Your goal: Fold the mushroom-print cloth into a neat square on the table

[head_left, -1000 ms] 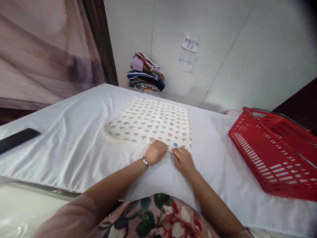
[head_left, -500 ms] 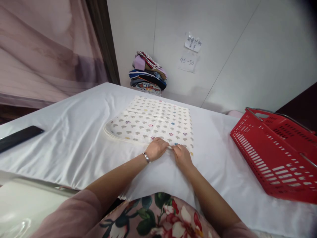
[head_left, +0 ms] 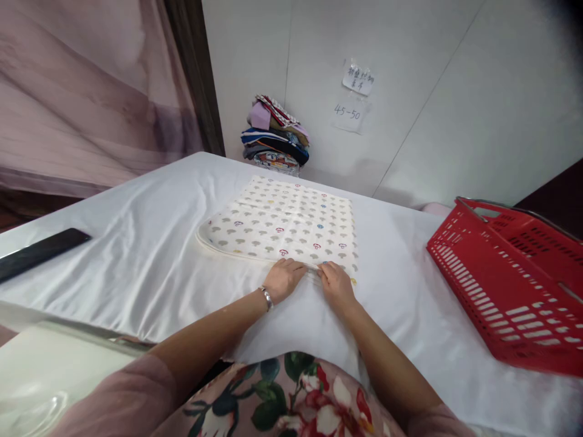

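Observation:
A folded cream cloth (head_left: 286, 218) printed with small grey, red, blue and yellow mushroom shapes lies flat in layers on the white-covered table. Its left near side bends in a rounded fold. My left hand (head_left: 285, 280), with a silver bracelet at the wrist, is closed on the cloth's near edge. Just to its right, my right hand (head_left: 336, 285) pinches the same edge near the right corner. A short stretch of layered edge shows between the two hands. The fingertips are partly hidden by the hands themselves.
On the right stands a red plastic basket (head_left: 505, 303). A black phone-like slab (head_left: 43, 252) lies at the left. Behind the far table edge is a stack of folded fabrics (head_left: 276, 136), by a wall with handwritten paper signs (head_left: 350, 115). The table cover (head_left: 150, 243) is wrinkled.
My left hand has shifted slightly left and down along the near edge, and more of the layered edge shows between the hands. The right hand keeps nearly the same place.

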Available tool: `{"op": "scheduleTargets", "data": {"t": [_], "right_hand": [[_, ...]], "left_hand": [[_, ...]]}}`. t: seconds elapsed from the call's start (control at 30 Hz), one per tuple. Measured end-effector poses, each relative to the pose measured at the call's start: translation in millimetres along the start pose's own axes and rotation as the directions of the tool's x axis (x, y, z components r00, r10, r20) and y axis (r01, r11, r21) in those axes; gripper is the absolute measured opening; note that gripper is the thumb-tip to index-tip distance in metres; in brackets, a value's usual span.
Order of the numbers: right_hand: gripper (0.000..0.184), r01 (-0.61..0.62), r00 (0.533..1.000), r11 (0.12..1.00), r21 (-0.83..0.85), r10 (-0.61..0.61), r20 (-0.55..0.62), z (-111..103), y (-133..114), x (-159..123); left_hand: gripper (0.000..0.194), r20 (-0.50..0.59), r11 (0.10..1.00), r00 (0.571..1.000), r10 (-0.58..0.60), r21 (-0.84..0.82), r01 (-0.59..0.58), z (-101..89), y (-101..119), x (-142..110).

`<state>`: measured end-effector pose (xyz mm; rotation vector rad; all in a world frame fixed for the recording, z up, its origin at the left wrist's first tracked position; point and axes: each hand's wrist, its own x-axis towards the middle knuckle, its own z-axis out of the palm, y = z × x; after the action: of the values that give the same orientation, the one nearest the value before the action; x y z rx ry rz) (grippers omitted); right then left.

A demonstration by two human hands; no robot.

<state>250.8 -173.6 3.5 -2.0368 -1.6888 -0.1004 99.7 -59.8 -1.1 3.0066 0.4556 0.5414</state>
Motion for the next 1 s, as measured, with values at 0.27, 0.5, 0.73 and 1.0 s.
{"op": "scheduleTargets", "data": {"t": [0.27,0.5,0.73,1.0], "right_hand": [[0.022,0.038,0.999,0.998,-0.044,-0.038,-0.016,3.7,0.1,-2.4],[0.022,0.032,0.999,0.999,-0.029,-0.032,-0.02,4.3,1.9,-4.7],[0.023,0.084,0.996,0.996,-0.032,-0.084,0.011,6.1,3.2,-8.6],[0.028,0.143,0.99,0.989,-0.029,-0.142,0.021,6.3,4.2,-13.0]], "left_hand": [[0.018,0.166,0.995,0.986,0.023,0.094,-0.039,3.1,6.1,19.6],[0.021,0.162,0.989,0.98,0.114,0.08,-0.128,0.4,1.0,7.9],[0.022,0.164,0.993,0.98,0.114,0.004,-0.116,2.6,-2.1,-1.3],[0.024,0.167,0.996,0.982,0.085,-0.042,-0.079,4.9,-1.4,-1.7]]}}
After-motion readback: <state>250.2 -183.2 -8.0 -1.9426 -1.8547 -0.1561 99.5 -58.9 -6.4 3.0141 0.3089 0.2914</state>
